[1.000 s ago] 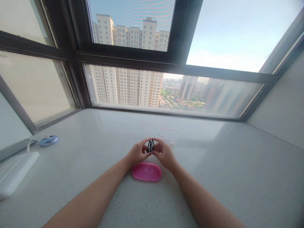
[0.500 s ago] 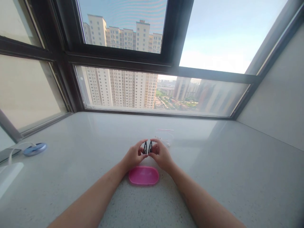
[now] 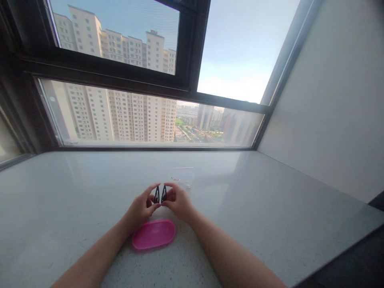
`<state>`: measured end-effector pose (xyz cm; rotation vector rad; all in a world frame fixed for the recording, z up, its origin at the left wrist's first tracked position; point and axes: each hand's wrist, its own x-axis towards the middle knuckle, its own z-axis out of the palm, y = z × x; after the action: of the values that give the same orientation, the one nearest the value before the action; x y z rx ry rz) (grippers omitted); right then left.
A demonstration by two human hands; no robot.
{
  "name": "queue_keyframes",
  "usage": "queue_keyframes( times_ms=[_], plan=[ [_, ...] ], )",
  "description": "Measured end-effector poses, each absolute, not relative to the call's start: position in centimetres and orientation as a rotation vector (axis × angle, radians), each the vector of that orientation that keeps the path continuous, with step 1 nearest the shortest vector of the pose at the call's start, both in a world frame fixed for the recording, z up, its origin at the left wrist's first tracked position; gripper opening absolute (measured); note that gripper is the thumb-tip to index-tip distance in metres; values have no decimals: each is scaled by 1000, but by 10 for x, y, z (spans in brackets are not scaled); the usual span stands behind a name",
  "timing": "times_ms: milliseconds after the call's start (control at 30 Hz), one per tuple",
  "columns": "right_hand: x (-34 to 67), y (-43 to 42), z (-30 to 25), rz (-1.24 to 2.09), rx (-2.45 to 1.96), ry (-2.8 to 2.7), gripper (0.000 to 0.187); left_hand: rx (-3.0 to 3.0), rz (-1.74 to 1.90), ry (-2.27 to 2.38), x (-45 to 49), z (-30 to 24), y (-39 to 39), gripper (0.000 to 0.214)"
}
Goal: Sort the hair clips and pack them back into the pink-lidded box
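Note:
Two black snap hair clips stand upright side by side, a small gap between them. My left hand is closed on the left hair clip, pinching it at top and bottom between finger and thumb. In the same kind of pinch, my right hand grips the right hair clip. Both hands are just beyond a pink oval tray, which lies on the pale speckled counter. The inside of the tray shows bare pink.
Behind my right hand lies a clear zip bag with a pink seal line and small things in or on it. A dark-framed window borders the counter's far side. At right rises a white wall.
My view has swung right and tilted, so the hands and tray appear further left and lower. The phone and charger at left are out of view. Both clips remain held.

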<state>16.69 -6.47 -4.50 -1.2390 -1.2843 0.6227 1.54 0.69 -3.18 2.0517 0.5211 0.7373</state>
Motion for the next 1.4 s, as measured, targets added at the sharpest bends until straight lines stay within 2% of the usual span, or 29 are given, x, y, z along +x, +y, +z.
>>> queue_keyframes(
  times_ms=[833,1267,1400],
  plan=[
    [164,-71,-39,700,-1217,-1293,60,2083,766,525,14,-34,7,64],
    [165,-70,-41,522,-1257,-1347,57,2047,743,526,14,-34,8,64],
    [165,-71,-39,485,-1285,-1329,69,2054,753,538,14,-32,7,65]
  ],
)
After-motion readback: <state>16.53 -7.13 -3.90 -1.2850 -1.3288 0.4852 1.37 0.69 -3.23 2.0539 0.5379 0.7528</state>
